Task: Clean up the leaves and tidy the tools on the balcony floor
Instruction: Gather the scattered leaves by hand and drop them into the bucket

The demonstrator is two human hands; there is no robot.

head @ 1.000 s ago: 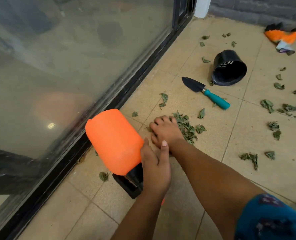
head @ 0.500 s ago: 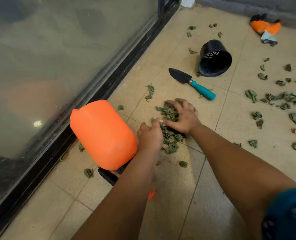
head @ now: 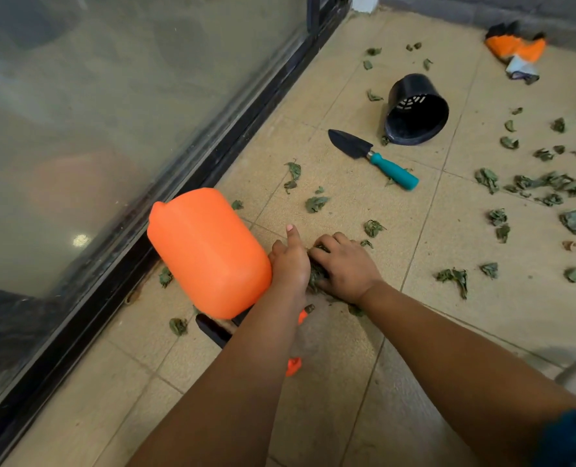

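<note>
A small heap of dry green leaves (head: 314, 274) lies on the beige tiles between my two hands. My right hand (head: 344, 264) covers the heap from the right, fingers curled over the leaves. From the left, my left hand (head: 288, 264) stands on edge against the heap, thumb pointing forward. Its back touches an orange spray bottle (head: 209, 254) lying on its side by the glass door. The bottle's black spray head (head: 212, 328) shows under my left forearm. A trowel with a teal handle (head: 374, 156) lies further ahead.
A black pot (head: 414, 109) lies tipped over behind the trowel. Orange gloves (head: 515, 48) sit by the far wall. More loose leaves (head: 546, 183) are scattered to the right and ahead. The sliding door's black frame (head: 212, 170) runs along the left.
My right hand has raked the leaves back toward me and curled over them. My left hand has come off the bottle's neck and moved up against the heap.
</note>
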